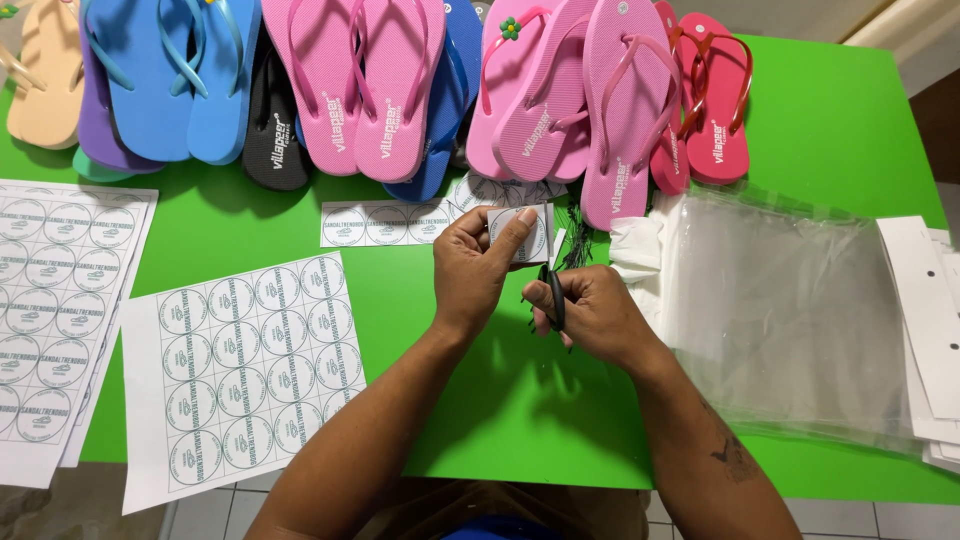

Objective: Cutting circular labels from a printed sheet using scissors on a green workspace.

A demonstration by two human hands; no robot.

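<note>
Left hand (478, 268) pinches a small white square paper label with a round printed mark (524, 232), fingers closed on it, held just above the green worktop (500, 400) near its middle. Right hand (590, 315) closed around black-handled scissors (555, 297), blades hidden behind the label; how far apart they are, cannot tell. Just behind the hands: a cut strip of round printed stickers (385, 222) and a bundle of thin black ties (577, 240). Along the far edge, rows of rubber flip-flops (400, 90) in pink, blue, purple, beige, black and red. Left: white sheets of round stickers (245, 370), one overhanging the near edge. Right: clear plastic bags (790, 300), then white punched cards (925, 300). Tiled floor below.
</note>
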